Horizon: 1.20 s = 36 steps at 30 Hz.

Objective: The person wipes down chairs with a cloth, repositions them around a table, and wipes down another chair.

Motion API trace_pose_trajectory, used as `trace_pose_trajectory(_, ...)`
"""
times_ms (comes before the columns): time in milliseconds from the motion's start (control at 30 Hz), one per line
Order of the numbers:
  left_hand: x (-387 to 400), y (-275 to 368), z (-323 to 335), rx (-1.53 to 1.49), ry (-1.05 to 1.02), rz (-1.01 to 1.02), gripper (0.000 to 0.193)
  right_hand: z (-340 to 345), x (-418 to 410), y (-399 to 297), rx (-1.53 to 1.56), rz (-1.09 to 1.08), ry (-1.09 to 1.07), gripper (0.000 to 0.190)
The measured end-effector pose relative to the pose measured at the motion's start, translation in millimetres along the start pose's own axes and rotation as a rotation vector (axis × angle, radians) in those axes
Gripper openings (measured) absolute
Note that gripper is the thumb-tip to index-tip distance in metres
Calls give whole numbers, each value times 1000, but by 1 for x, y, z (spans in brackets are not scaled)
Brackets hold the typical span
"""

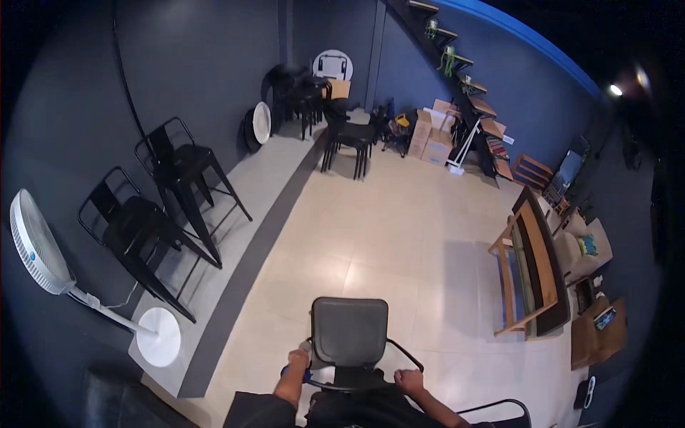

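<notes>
A chair with a grey backrest (349,331) and thin black armrests stands directly before me, its back upright and facing away from my body. At its left side is my left hand (298,358), fingers curled, beside a small greyish thing; whether it grips the left armrest cannot be told. Something blue (306,374) shows at my left wrist. My right hand (409,381) is closed at the curved end of the right armrest (406,354) and appears to hold it. My dark clothing hides the lower part of the chair.
Two black metal high stools (134,230) and a white pedestal fan (159,337) stand on the raised ledge at left. A folded wooden-framed piece (535,267) and armchairs (598,334) are at right. Stacked black chairs (350,136), cardboard boxes (438,147) and a staircase (481,107) are at the back.
</notes>
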<state>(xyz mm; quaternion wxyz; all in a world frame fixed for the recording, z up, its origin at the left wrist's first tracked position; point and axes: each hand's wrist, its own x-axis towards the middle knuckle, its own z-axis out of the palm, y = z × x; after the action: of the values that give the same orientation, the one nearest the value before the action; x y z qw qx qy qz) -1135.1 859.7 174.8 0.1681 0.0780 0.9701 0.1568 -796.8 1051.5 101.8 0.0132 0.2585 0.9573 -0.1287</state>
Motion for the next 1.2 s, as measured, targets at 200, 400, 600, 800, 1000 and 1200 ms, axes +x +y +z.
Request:
trace_pose_trajectory(200, 27, -14, 0, -18, -98, -42, 43, 22, 4, 2, -86, -22, 94, 32)
trace_pose_trajectory(400, -15, -113, 70, -82, -169, -100, 41, 35, 19, 13, -103, 37, 37, 34)
trace_pose_trajectory(600, -24, -107, 100, -119, -305, -146, 40, 15, 10, 2, 24, 116, -91, 38)
trace_pose_trajectory(800, 38, -180, 196, -368, 492, 888, 40, 8, 16, 0, 32, 68, -95, 40)
trace_pose_trajectory(1000, 68, -129, 188, -304, 290, 747, 40, 4, 23, -1, -21, 121, -248, 38)
trace_pose_trajectory(1200, 78, -127, 152, -220, 79, 506, 41, 14, 9, 7, -30, 92, -195, 38)
